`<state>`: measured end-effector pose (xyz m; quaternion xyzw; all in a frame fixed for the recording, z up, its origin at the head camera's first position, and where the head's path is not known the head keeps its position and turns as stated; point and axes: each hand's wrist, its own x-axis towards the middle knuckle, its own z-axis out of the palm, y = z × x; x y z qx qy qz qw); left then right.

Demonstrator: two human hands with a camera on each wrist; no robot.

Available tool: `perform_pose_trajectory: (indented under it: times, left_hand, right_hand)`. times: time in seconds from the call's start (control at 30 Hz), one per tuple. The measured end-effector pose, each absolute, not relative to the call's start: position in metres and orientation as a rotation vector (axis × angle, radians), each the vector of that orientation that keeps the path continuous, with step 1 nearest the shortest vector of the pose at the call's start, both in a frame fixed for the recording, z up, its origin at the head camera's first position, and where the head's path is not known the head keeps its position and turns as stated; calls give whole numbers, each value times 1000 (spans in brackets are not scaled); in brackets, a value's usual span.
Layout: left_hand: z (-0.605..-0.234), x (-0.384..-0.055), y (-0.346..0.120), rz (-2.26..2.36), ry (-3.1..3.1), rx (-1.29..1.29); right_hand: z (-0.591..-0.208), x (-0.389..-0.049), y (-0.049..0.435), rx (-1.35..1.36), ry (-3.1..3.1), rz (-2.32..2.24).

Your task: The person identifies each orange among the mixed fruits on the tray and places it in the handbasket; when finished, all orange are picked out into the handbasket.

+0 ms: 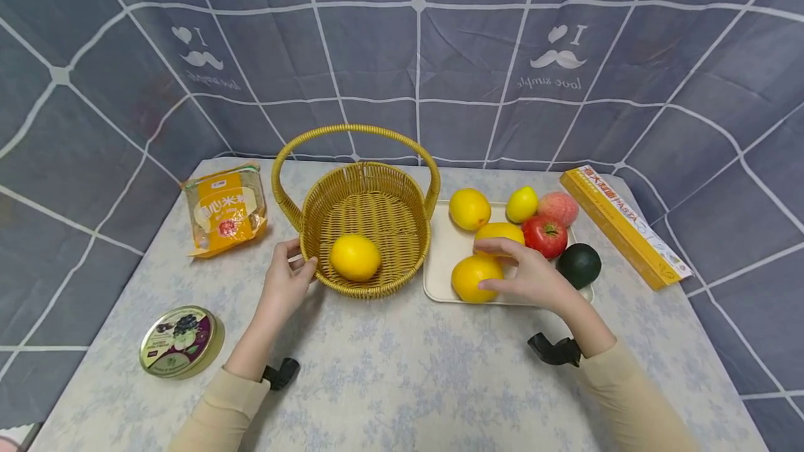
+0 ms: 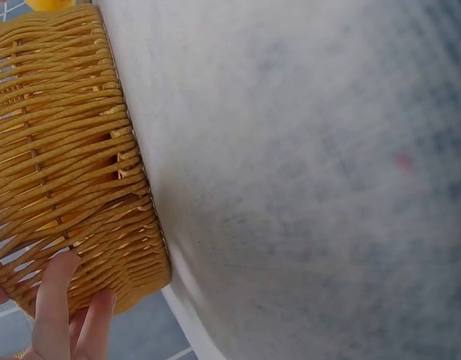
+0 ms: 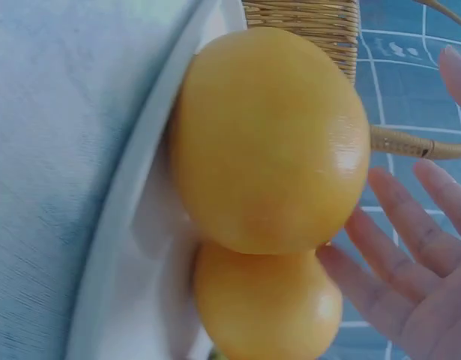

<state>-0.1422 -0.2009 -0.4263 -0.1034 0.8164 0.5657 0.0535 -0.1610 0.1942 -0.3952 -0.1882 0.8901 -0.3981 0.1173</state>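
My left hand (image 1: 289, 275) holds the left rim of a yellow wicker basket (image 1: 411, 190), with fingertips (image 2: 59, 274) against the outer weave. One large yellow fruit (image 1: 355, 257) lies inside the basket. Over the cream tray (image 1: 441, 257) on the right, my right hand (image 1: 527, 272) is spread around another smooth, rounded yellow fruit (image 1: 474, 280) near the tray's front edge. In the right wrist view, the fingers are loosely extended beside this front fruit (image 3: 271, 142), not closed round it. A second yellow fruit (image 3: 269, 304) sits right behind it.
The tray also bears another yellow fruit (image 1: 470, 209), a lemon (image 1: 522, 204), a peach (image 1: 559, 208), an apple (image 1: 545, 236) and a dark green fruit (image 1: 579, 266). A pasta box (image 1: 624, 225) lies right. An orange food packet (image 1: 227, 211) and round tin (image 1: 178, 342) are left.
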Motion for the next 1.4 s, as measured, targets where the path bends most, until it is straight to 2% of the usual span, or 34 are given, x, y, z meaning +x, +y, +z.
perform_pose_trajectory:
  times: [0.87, 1.17, 1.4]
  left_hand:
    - [-424, -140, -200, 1736, 2464, -327]
    - [-424, -140, -199, 1742, 2459, -327]
    - [-423, -140, -199, 1725, 2467, -335]
  right_hand:
    - [-433, -148, 176, -807, 2939, -749]
    - [-430, -147, 172, -757, 2947, -843]
    - [-406, -154, 163, -629, 2886, -1017]
